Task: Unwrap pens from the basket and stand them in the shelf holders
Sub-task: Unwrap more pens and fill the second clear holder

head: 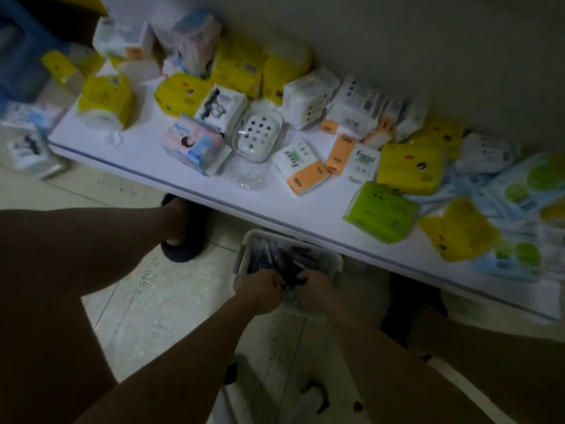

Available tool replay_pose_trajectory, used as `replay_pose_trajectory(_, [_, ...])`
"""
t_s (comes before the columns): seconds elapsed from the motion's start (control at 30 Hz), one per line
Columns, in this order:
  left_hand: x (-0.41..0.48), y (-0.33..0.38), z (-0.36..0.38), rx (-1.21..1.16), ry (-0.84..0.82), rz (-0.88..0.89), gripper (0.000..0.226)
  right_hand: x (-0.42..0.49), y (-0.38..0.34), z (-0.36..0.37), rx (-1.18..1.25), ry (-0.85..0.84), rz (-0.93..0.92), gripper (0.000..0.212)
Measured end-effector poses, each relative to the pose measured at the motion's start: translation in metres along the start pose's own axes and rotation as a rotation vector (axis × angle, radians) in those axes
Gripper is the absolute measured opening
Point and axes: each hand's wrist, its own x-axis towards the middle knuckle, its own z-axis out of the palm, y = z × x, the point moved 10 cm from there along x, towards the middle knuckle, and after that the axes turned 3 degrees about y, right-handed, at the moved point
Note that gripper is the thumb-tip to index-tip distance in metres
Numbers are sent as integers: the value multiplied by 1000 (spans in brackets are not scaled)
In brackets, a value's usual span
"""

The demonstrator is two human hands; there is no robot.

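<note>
Grey plastic basket [335,259]: dark pens [272,250] inside; at its near end, left hand [260,290] and right hand [316,286] close together, both gripping pens.

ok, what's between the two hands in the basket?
Head view: dark pens lie between the left hand and the right hand, inside the basket; both hands seem to grip them.

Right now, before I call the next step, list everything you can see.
Basket: one, pale plastic, on the floor at the shelf's front edge.
Pens: several, dark, in the basket.
Shelf: one, white, low along the wall.
Tissue packs: many, yellow, white, orange, green, blue, scattered on the shelf.
Soap dish: one, white, mid-shelf.
Slipper: one, dark, floor left.
Hands: left hand, right hand, in the basket; grip blurred.
</note>
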Motion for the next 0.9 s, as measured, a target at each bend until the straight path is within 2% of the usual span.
replay_pose_trajectory(0.13, [9,-6,6,-133,20,-64,22,25,18,35,-35,-74,54,27])
replay_pose_trajectory(0.23, [15,2,-2,-186,60,-51,21,32,31,53,-20,-134,120,39])
replay_pose_trajectory(0.33, [21,-4,-4,-249,92,-80,14,32,29,51,-52,-177,89,43])
replay_pose_trajectory(0.43, [15,-15,4,-329,87,-103,14,25,21,35,1,-132,124,34])
replay_pose_trajectory(0.53, [11,-19,12,-366,63,-86,16,22,18,33,-7,-127,107,9])
replay_pose_trajectory(0.6, [10,-19,16,-362,55,-76,19,21,21,33,3,-111,134,19])
replay_pose_trajectory(0.73, [17,-21,15,-356,51,-101,16,16,22,14,75,42,153,9])
replay_pose_trajectory(0.8, [21,-21,17,-367,33,-133,11,10,25,4,111,101,147,19])
replay_pose_trajectory(0.9, [30,-19,27,-368,-2,-156,16,-4,25,-10,176,156,139,41])
